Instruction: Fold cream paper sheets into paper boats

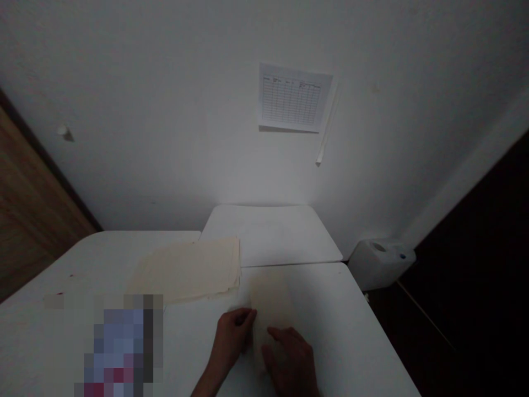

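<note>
A cream-coloured sheet of paper (273,295), long and narrow as it lies, rests on the white table in front of me. My left hand (236,330) is at its left edge, thumb and index finger pinched together on that edge. My right hand (289,355) lies over the near part of the sheet, thumb and fingers apart, and covers some of it. Left of the hands is a stack of similar cream paper sheets (190,270), its edges slightly uneven.
White tables (351,331) are pushed together against a wall. A printed form (291,102) hangs there beside a thin white strip (328,124). A white plastic container (380,264) stands beyond the right edge. Part of the left side is pixelated. Wooden panelling (33,204) is at far left.
</note>
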